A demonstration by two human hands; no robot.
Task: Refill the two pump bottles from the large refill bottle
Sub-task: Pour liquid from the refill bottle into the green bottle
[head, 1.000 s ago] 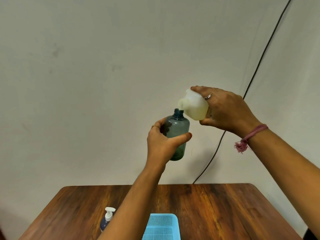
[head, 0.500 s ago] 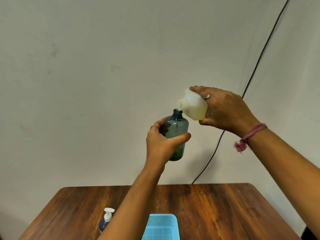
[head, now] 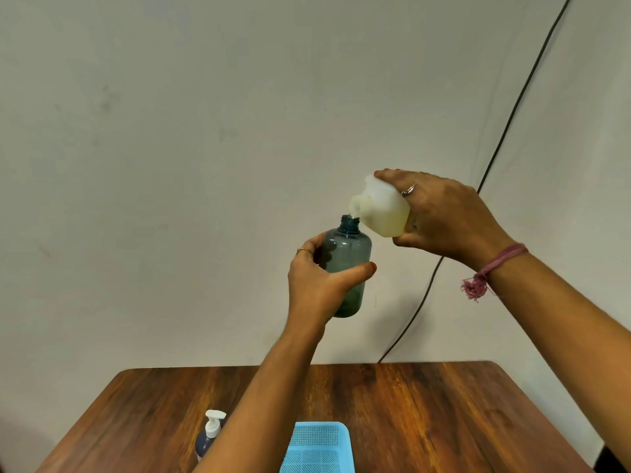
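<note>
My left hand (head: 316, 285) grips a translucent grey-blue bottle (head: 348, 254) with its pump off, held upright high above the table. My right hand (head: 444, 220) holds the white refill bottle (head: 382, 209) tipped on its side, its spout just over the open neck of the grey-blue bottle. A thin trickle of liquid shows at the spout. A second bottle (head: 206, 438), dark blue with a white pump, stands on the table at the lower left, partly hidden by my left forearm.
A wooden table (head: 444, 414) fills the lower view. A light blue mesh tray (head: 317, 448) lies at its near edge. A black cable (head: 505, 131) runs down the plain wall behind the table.
Both hands and the two bottles have stayed almost still; the refill bottle's spout now sits slightly closer over the open neck.
</note>
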